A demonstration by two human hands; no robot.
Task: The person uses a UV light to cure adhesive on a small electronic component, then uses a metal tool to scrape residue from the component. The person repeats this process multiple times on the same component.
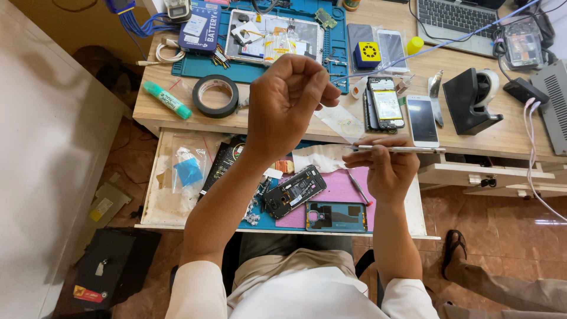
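My left hand [289,100] is raised over the desk edge with its fingers curled into a loose fist; whether it pinches something tiny I cannot tell. My right hand [383,168] grips metal tweezers [407,149] held level, tips pointing left toward a white cloth [322,157]. Below both hands an opened phone [294,190] with its circuit board showing lies in the open drawer [152,195] on a pink mat [342,188]. A blue-green phone back cover [335,216] lies at the drawer's front.
On the wooden desk [502,139] lie a black tape roll [215,95], a green marker [167,99], several phones [422,120], a black tape dispenser [469,99] and a teal work mat [195,65]. A laptop [455,18] sits at the back. Another person's sandalled foot [453,251] rests at lower right.
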